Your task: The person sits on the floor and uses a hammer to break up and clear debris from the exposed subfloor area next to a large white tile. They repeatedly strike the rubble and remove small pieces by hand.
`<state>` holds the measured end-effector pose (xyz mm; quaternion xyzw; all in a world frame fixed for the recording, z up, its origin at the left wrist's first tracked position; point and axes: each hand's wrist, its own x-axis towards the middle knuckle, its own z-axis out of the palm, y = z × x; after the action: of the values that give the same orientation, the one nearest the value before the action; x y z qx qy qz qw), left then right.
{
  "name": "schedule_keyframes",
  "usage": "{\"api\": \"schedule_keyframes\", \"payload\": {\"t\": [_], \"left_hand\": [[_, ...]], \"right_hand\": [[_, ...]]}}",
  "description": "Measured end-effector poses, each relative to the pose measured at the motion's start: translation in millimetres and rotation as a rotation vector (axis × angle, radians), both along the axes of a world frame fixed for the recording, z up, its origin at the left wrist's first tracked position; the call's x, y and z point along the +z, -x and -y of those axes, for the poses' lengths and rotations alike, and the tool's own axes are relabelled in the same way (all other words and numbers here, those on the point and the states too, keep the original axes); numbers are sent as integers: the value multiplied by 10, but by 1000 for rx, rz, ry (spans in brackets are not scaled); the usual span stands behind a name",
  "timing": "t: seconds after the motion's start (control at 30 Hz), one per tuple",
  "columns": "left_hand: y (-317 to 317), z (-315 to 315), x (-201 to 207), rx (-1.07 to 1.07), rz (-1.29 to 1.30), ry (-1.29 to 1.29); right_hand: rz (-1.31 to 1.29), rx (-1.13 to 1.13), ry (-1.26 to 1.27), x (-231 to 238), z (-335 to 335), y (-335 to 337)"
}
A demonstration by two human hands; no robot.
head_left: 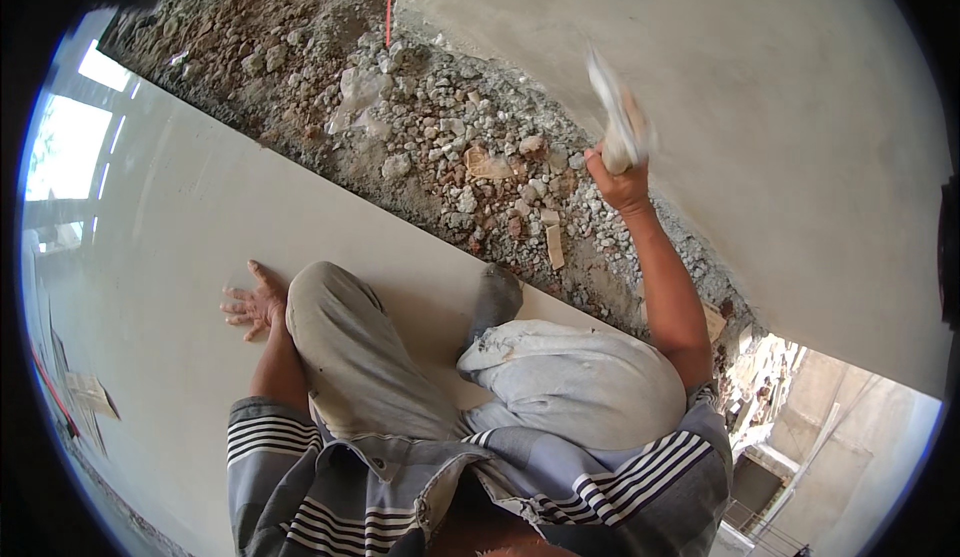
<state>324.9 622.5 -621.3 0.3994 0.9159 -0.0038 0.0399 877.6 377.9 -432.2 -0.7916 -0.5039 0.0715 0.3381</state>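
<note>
My left hand (258,305) rests flat with spread fingers on a smooth, glossy beige floor (210,207), beside my bent left knee. Out over the rubble strip, my raised right hand (624,189) is closed around a whitish, limp-looking thing (622,122). Motion smears this thing, so its exact kind cannot be made out. It stands up from my fist in front of a grey plastered surface (770,147). I sit with folded legs on the glossy floor, one dark-socked foot (495,297) near its edge.
Loose stones and broken rubble (440,147) fill the strip between the floor's edge and the plastered surface. A thin red stick (389,17) stands at the far end. Small wooden pieces (554,242) lie among the stones. Flat cardboard-like scraps (92,395) lie at the far left.
</note>
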Motion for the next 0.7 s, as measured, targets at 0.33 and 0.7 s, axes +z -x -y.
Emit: {"api": "schedule_keyframes", "payload": {"t": [0.33, 0.7], "left_hand": [[67, -45, -144, 16, 16, -34], [17, -4, -74, 30, 32, -10]], "right_hand": [[-9, -198, 559, -76, 10, 176], [302, -297, 966, -319, -143, -138]]}}
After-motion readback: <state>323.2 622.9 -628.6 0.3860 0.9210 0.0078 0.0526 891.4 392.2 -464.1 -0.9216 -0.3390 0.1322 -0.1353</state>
